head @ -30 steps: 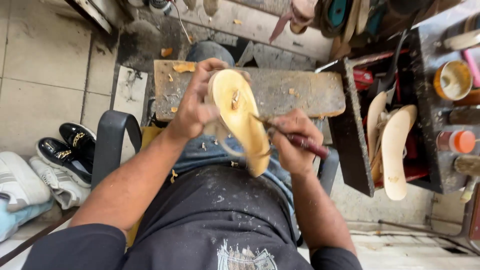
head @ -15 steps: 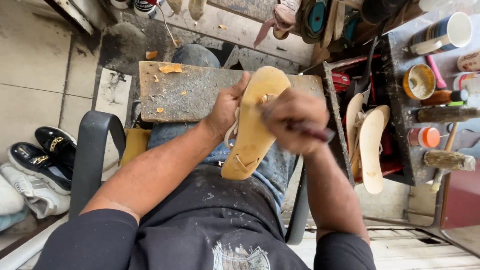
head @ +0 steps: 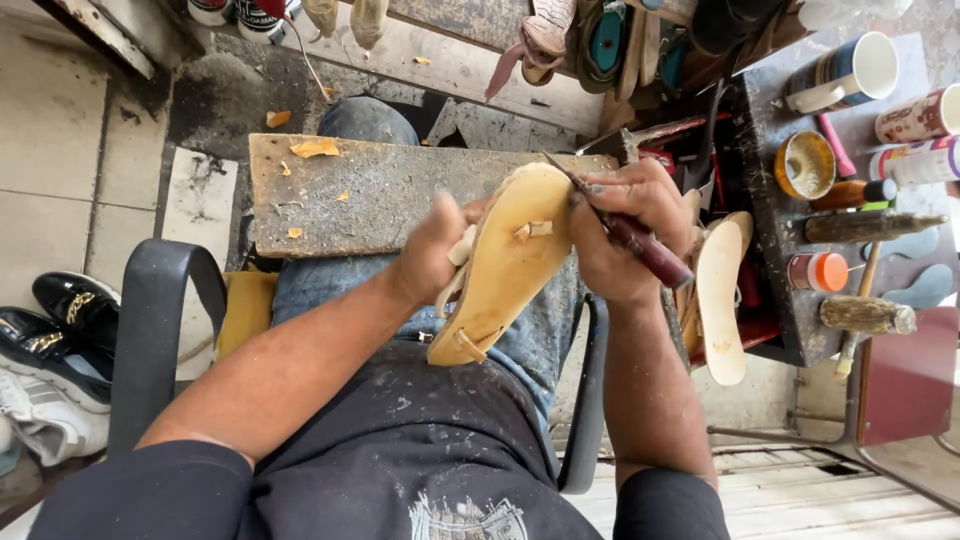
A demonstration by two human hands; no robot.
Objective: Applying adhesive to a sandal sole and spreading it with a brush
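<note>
Tan sandal sole (head: pixel 505 265) sits tilted over your lap, above the wooden board (head: pixel 370 195). Your left hand (head: pixel 432 255) grips its edge; your right hand (head: pixel 625 235) is closed on an awl (head: pixel 625 232), tip at the rim, apparently mid-trimming, so keep the sole steady

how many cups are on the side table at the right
2. One white cup with a striped outside stands at the far end of the dark side table; a second patterned cup sits just right of it, cut off by the frame edge. More may lie out of view.
</note>
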